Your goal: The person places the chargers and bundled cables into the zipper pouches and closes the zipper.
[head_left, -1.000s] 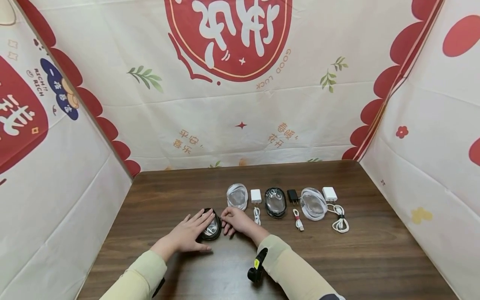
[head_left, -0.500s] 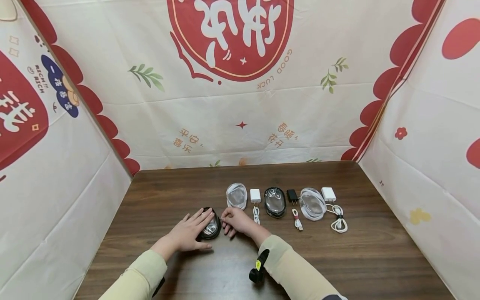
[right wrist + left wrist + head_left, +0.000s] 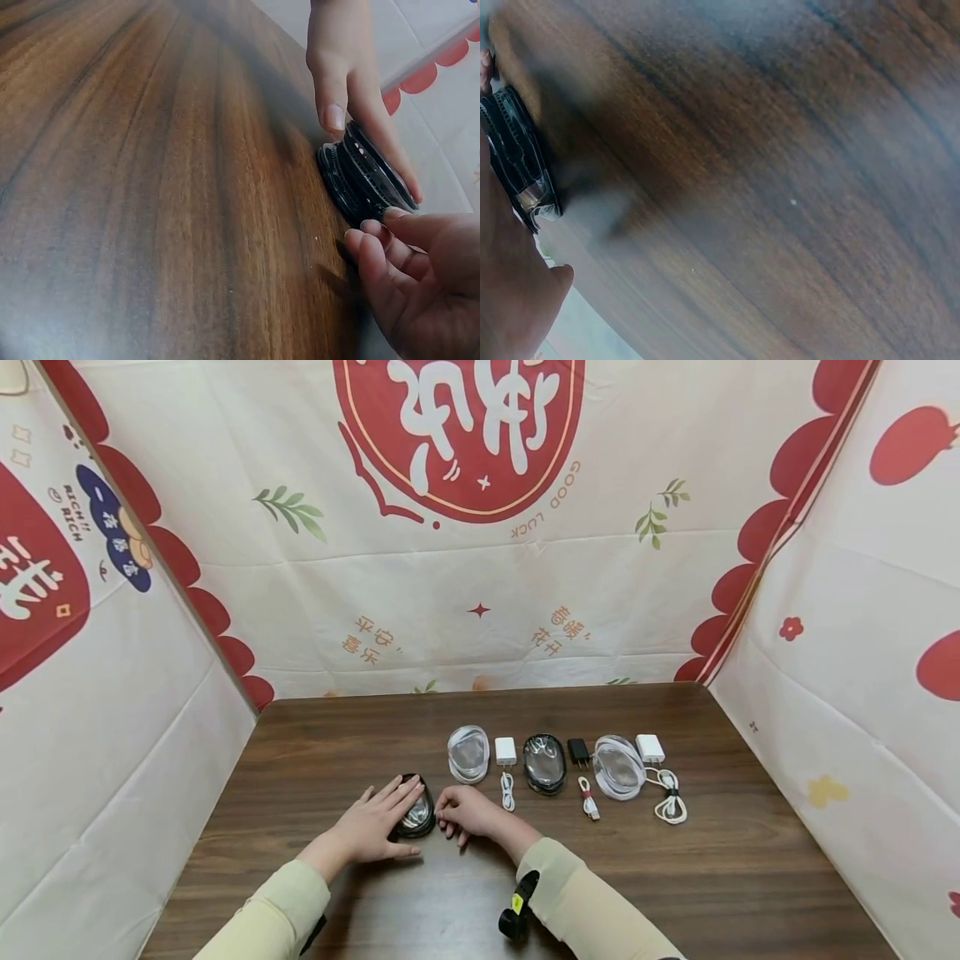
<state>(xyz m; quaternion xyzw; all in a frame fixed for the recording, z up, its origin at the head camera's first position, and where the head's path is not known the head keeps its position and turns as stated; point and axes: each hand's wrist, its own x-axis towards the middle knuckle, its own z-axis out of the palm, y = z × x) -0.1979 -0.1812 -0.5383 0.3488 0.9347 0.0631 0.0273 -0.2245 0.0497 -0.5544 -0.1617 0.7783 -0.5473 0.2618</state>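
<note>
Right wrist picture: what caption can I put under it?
A left hand rests on a black-edged case, a right hand curled at its rim, above a wooden table.

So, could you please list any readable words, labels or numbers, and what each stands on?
"GOOD LUCK": white patterned back cloth
"平安喜乐": same back cloth
"春暖花开": same back cloth
"RICH!! RICH": white patterned left cloth
"一夜暴富": navy cloud-shaped print there
Large white characters on red rounded prints: cut off
Black-rimmed oval clear pouch, square white plastic charger: none readable
Yellow label on black wrist device: too small
</note>
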